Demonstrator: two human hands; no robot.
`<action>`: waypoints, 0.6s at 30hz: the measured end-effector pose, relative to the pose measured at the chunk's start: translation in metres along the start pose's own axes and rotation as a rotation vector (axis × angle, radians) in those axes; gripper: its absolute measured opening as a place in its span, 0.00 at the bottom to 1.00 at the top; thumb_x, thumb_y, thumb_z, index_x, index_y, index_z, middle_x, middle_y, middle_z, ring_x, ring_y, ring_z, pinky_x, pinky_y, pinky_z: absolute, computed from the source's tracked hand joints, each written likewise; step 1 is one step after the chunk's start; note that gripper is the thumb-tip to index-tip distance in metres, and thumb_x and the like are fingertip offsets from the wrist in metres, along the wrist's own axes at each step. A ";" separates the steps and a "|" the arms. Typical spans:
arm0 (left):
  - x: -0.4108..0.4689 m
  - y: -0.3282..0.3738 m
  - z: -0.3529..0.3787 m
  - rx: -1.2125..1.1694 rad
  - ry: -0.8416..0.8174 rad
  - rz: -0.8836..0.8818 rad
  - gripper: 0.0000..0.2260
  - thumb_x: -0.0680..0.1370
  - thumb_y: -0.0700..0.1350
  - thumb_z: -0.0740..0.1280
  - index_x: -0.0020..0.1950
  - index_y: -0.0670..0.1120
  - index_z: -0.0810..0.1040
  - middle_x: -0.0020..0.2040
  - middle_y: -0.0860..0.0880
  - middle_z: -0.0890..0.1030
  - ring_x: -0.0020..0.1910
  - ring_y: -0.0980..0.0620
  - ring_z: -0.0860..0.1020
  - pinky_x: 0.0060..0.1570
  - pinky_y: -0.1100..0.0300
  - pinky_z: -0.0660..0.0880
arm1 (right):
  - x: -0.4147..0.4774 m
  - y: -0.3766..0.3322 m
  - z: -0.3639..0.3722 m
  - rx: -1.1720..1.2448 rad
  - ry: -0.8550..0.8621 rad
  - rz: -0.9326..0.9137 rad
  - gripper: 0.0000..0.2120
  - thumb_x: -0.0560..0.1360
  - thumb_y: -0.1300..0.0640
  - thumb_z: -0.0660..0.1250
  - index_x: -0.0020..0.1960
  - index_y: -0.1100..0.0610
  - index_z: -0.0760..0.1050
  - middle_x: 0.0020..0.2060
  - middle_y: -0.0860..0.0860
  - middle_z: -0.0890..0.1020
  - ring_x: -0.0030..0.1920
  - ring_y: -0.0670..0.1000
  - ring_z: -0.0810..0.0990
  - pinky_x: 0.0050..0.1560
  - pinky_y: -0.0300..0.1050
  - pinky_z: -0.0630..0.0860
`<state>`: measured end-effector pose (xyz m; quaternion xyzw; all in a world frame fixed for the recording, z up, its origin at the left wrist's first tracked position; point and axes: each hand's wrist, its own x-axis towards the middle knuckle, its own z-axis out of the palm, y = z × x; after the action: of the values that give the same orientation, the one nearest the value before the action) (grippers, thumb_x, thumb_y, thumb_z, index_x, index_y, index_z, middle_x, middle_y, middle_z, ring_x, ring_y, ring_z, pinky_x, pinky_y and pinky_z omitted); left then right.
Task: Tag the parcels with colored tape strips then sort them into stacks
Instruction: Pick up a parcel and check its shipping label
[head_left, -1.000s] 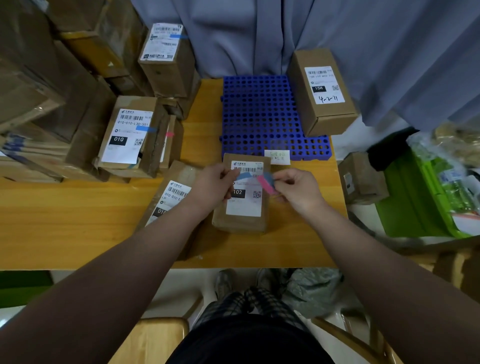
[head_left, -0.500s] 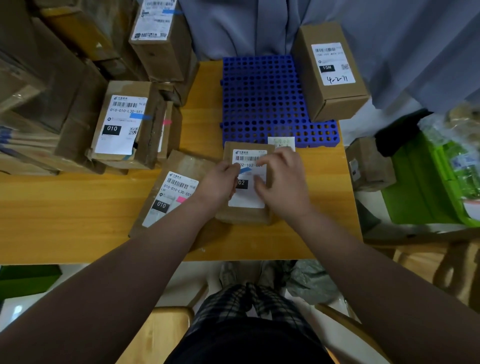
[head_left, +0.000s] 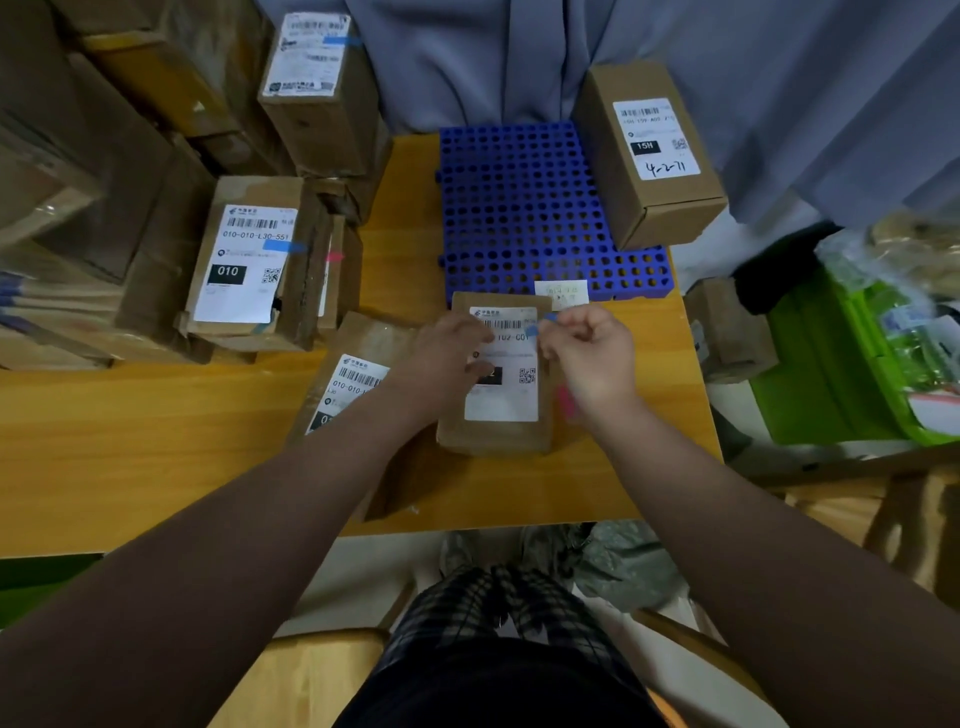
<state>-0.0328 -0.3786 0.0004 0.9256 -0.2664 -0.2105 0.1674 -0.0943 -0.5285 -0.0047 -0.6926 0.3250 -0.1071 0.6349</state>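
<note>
The right hand (head_left: 592, 353), pressing flat on the label half a second ago, is now lifting, its grip pinching the blue strip (head_left: 537, 326) at the label's far right corner. The left hand (head_left: 447, 358) is lying relaxed on the parcel (head_left: 493, 439), steadying it mid-bench (head_left: 156, 441). Tagging is probably ending, with stacking coming next.

Brown parcel (head_left: 500, 434) lies flat, white label up; blue strip (head_left: 533, 330) at the label's upper right, pink strip (head_left: 567, 403) just off its right edge.
</note>
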 end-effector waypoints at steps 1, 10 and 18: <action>0.001 -0.006 0.005 0.122 -0.068 0.060 0.23 0.79 0.49 0.64 0.73 0.49 0.65 0.75 0.48 0.60 0.72 0.46 0.61 0.70 0.52 0.59 | 0.000 0.000 -0.001 0.161 0.026 0.140 0.09 0.74 0.67 0.68 0.39 0.56 0.73 0.33 0.53 0.78 0.34 0.49 0.77 0.42 0.41 0.76; 0.007 -0.017 0.009 0.325 -0.135 0.164 0.35 0.76 0.56 0.66 0.78 0.51 0.51 0.78 0.49 0.55 0.75 0.46 0.56 0.74 0.47 0.52 | -0.006 0.006 0.007 0.387 0.108 0.566 0.08 0.69 0.60 0.75 0.43 0.57 0.76 0.41 0.51 0.81 0.41 0.48 0.78 0.43 0.42 0.74; 0.007 -0.015 0.009 0.379 -0.116 0.175 0.34 0.78 0.59 0.61 0.78 0.55 0.46 0.76 0.49 0.56 0.74 0.45 0.56 0.71 0.44 0.57 | -0.008 0.012 0.014 0.401 0.171 0.496 0.08 0.70 0.65 0.74 0.38 0.59 0.75 0.34 0.52 0.82 0.30 0.46 0.80 0.26 0.34 0.74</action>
<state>-0.0255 -0.3721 -0.0160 0.9002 -0.3899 -0.1941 -0.0075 -0.0962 -0.5121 -0.0164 -0.4422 0.5083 -0.0686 0.7358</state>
